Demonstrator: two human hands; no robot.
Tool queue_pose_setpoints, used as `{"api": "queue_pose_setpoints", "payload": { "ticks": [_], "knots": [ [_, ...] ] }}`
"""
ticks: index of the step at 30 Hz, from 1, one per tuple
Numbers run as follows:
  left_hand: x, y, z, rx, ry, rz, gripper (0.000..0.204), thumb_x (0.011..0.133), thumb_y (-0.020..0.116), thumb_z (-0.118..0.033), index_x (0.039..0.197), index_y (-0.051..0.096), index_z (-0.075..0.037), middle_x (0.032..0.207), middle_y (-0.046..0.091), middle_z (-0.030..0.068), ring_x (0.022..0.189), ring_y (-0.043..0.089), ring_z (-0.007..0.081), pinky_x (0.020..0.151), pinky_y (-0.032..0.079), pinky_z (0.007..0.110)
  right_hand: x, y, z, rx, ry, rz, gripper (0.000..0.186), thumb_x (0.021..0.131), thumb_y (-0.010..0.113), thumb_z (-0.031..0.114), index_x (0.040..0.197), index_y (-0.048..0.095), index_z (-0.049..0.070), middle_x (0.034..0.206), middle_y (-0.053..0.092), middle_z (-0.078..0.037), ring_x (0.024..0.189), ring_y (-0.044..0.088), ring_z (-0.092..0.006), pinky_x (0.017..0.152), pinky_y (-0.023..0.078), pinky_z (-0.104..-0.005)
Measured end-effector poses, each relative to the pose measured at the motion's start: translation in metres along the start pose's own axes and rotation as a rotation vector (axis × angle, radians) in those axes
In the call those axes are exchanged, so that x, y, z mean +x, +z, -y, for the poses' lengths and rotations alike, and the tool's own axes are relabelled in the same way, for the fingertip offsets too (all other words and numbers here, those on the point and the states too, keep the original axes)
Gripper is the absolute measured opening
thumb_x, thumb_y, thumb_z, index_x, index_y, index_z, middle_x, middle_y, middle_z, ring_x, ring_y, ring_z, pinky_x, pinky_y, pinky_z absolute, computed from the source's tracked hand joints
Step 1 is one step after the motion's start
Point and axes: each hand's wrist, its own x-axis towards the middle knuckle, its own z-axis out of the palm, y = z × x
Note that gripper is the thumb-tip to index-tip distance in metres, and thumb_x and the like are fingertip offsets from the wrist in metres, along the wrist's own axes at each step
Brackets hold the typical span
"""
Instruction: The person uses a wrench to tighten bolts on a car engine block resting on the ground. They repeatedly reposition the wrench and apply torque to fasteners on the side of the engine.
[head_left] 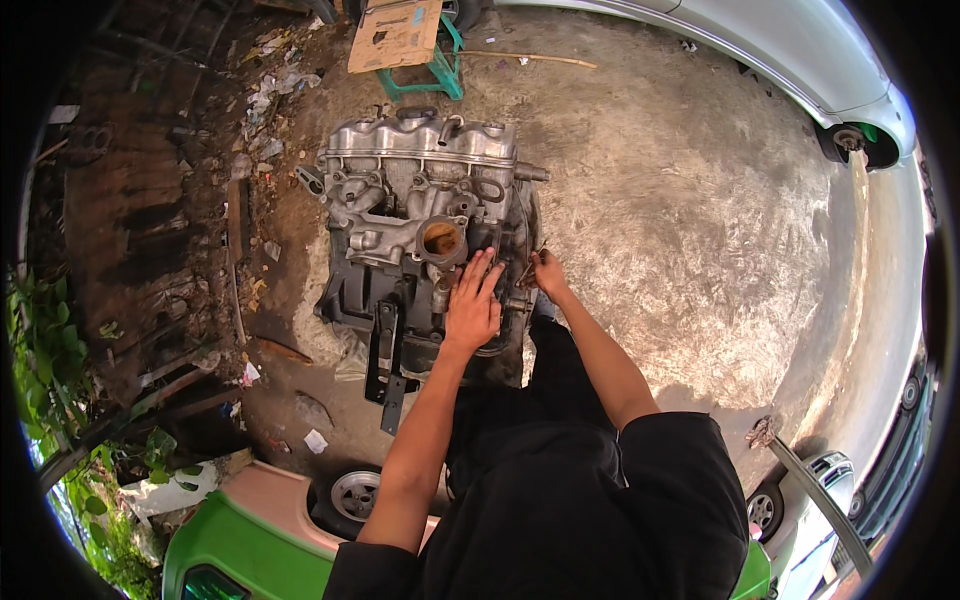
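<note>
A dirty metal engine [420,150] stands on the ground in front of me, silver on its upper part and dark lower down, with a round opening [441,238] stained orange-brown inside. My left hand [472,305] lies on the engine just below and right of that opening, fingers stretched out. At the engine's right side my right hand [549,275] has its fingers closed on something small and dark that I cannot make out. A black metal bracket [390,355] projects from the lower front of the engine.
A green plastic stool [446,70] with cardboard [395,30] stands beyond the engine. Litter [270,95] and rusty scrap [130,220] lie leftward. A silver car [800,50] is at upper right, a green vehicle [230,540] behind me, more cars [830,500] at lower right.
</note>
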Motion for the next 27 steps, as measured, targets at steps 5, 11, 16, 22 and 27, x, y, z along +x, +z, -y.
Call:
{"api": "queue_pose_setpoints", "payload": {
  "ticks": [5, 11, 16, 22, 27],
  "knots": [
    [-0.001, 0.0, 0.003, 0.047, -0.001, 0.027, 0.062, 0.08, 0.05, -0.011, 0.142, 0.047, -0.01, 0.159, 0.031, 0.0073, 0.147, 0.029, 0.0269, 0.119, 0.024, 0.051, -0.006, 0.005, 0.024, 0.172, 0.189, 0.152, 0.046, 0.104, 0.05, 0.031, 0.131, 0.045, -0.006, 0.077, 0.067, -0.017, 0.06, 0.069, -0.0261, 0.053, 0.058, -0.0378],
    [-0.001, 0.0, 0.002, -0.001, -0.008, 0.029, 0.059, 0.083, 0.048, -0.007, 0.142, 0.046, -0.011, 0.158, 0.033, 0.0101, 0.147, 0.03, 0.0292, 0.118, 0.022, 0.053, -0.017, 0.006, 0.052, 0.182, 0.235, 0.168, 0.05, 0.103, 0.052, 0.031, 0.135, 0.043, -0.006, 0.072, 0.066, -0.016, 0.059, 0.069, -0.0262, 0.053, 0.059, -0.0378],
    [-0.001, 0.0, 0.002, 0.006, -0.008, 0.033, 0.06, 0.083, 0.047, -0.008, 0.143, 0.046, -0.012, 0.158, 0.033, 0.01, 0.147, 0.03, 0.029, 0.118, 0.021, 0.053, -0.013, 0.007, 0.058, 0.045, 0.181, 0.168, 0.041, 0.102, 0.053, 0.028, 0.123, 0.054, -0.007, 0.075, 0.067, -0.016, 0.057, 0.067, -0.0242, 0.052, 0.054, -0.0356],
    [0.0, 0.0, 0.002, -0.001, -0.007, 0.034, 0.06, 0.082, 0.048, -0.008, 0.142, 0.046, -0.011, 0.158, 0.033, 0.0105, 0.147, 0.029, 0.0294, 0.118, 0.021, 0.053, -0.002, 0.013, 0.047, -0.237, 0.107, 0.102, 0.041, 0.101, 0.054, 0.03, 0.112, 0.061, -0.008, 0.089, 0.069, -0.023, 0.075, 0.071, -0.0325, 0.066, 0.055, -0.0433],
    [0.0, -0.001, 0.002, -0.01, -0.006, 0.037, 0.061, 0.08, 0.049, -0.009, 0.141, 0.046, -0.01, 0.158, 0.033, 0.0111, 0.147, 0.029, 0.0299, 0.118, 0.021, 0.053, 0.008, 0.016, 0.032, -0.479, -0.04, 0.04, 0.042, 0.098, 0.056, 0.034, 0.109, 0.066, -0.006, 0.095, 0.069, -0.028, 0.089, 0.069, -0.0417, 0.077, 0.053, -0.0475]
  ]
}}
